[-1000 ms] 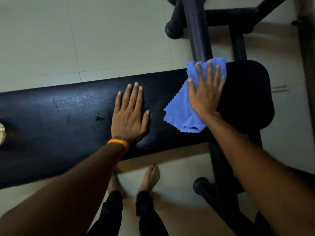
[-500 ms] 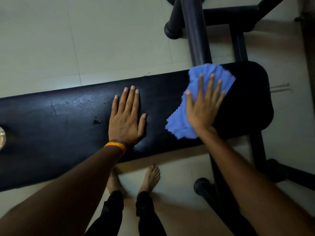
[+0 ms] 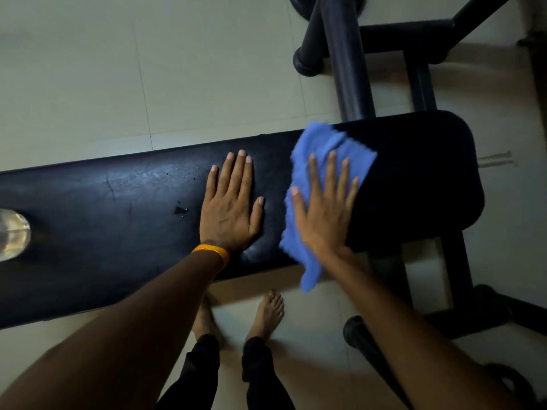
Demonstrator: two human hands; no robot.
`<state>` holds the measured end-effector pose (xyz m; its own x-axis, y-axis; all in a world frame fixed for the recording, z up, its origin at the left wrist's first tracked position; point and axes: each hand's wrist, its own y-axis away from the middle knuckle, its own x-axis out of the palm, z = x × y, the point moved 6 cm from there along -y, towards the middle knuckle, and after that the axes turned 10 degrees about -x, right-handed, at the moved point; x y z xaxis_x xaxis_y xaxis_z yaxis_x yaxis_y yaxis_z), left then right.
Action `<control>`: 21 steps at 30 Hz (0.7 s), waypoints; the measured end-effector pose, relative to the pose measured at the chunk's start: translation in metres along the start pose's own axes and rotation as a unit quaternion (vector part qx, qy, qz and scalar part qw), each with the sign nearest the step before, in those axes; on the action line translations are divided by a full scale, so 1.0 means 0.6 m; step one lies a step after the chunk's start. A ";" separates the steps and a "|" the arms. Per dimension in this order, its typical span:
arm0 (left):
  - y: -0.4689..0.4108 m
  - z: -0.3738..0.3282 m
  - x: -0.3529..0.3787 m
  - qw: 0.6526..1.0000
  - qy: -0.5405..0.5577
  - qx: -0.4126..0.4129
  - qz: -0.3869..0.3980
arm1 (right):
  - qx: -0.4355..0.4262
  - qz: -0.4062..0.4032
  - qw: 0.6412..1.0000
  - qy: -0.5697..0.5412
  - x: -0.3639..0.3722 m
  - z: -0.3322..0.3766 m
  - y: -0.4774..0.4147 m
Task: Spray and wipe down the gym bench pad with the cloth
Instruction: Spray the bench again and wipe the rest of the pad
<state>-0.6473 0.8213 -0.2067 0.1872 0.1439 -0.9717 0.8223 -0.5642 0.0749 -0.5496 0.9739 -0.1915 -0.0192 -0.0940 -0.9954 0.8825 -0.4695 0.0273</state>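
Note:
The black gym bench pad (image 3: 103,232) runs across the view from left to right. My right hand (image 3: 322,214) lies flat with fingers spread on a blue cloth (image 3: 313,146), pressing it onto the pad near its right end. One corner of the cloth hangs over the pad's near edge. My left hand (image 3: 231,208), with an orange band at the wrist, rests flat on the pad just left of the cloth and holds nothing. Small wet drops (image 3: 180,210) sit on the pad left of that hand.
A clear bottle-like object (image 3: 11,235) stands on the pad at the far left edge of the view. A thick dark frame post (image 3: 349,60) rises behind the pad, with black frame legs (image 3: 455,261) on the right. My bare feet (image 3: 266,315) stand on the tiled floor.
My right hand has slid the cloth left and toward the near edge, so a corner now hangs off. The left hand stays planted on the pad.

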 end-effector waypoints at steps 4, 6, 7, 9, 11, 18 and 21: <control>0.000 0.002 -0.001 1.000 0.016 0.001 0.001 | -0.164 0.054 0.985 0.001 0.013 0.050 0.065; -0.001 0.004 -0.007 0.999 0.032 0.005 -0.005 | -0.180 0.051 0.982 0.008 0.013 0.016 0.020; 0.000 0.007 -0.011 0.999 0.038 0.005 -0.009 | -0.147 0.039 0.988 0.012 0.012 -0.005 -0.012; 0.005 0.024 -0.024 0.998 0.048 -0.016 -0.025 | -0.014 -0.005 1.000 -0.004 0.008 -0.031 -0.070; 0.017 0.061 -0.039 0.996 0.054 -0.061 -0.037 | 0.094 -0.033 0.995 -0.018 0.011 0.002 -0.081; 0.075 0.228 -0.066 0.989 0.019 -0.141 -0.041 | -0.225 0.051 0.973 -0.011 0.022 0.132 0.032; 0.086 0.269 -0.065 0.990 0.007 -0.137 -0.030 | -0.191 0.038 0.981 0.001 0.020 0.071 -0.042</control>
<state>-0.6992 0.6554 -0.2008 0.1389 0.1824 -0.9734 0.9466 -0.3133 0.0763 -0.5919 0.9469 -0.2001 0.0543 -0.1132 -0.9921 0.9930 -0.0982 0.0655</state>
